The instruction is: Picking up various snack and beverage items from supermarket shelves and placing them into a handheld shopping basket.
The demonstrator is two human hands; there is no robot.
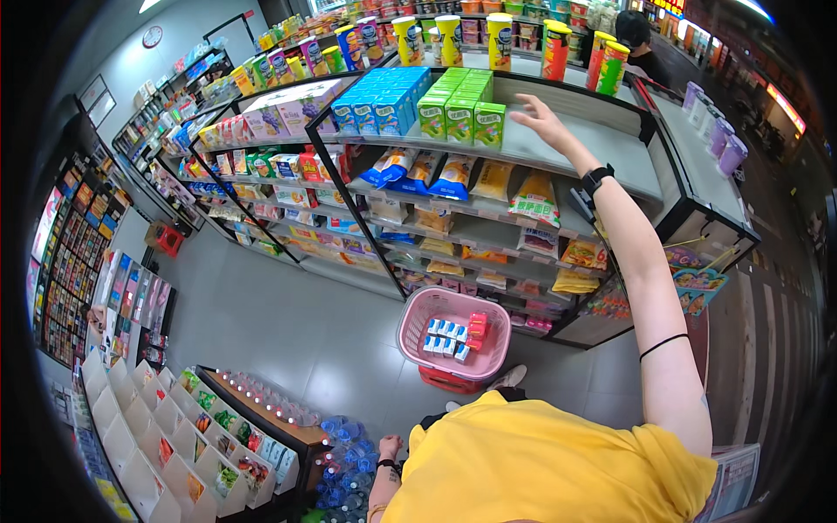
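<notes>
My right hand [544, 124] reaches over the top shelf [588, 147], fingers apart and holding nothing. Just left of it stand rows of green drink cartons [460, 118], with a small gap between fingers and the nearest carton. Blue drink cartons [378, 111] are stacked beside the green ones. Low at my left side, my left hand [390, 446] hangs with its fingers curled; no object shows in it. On a red support in front of my feet rests a pink plastic basket [409, 327], holding several small white-and-blue packs [446, 338] and red packs [477, 330].
Bagged bread [535, 199] fills the shelves below the cartons. Canister snacks [500, 42] line the shelf top. Behind me to the left are bottled water packs [346, 451] and a white divided snack rack [150, 457]. Another person [637, 46] is beyond the far right shelves.
</notes>
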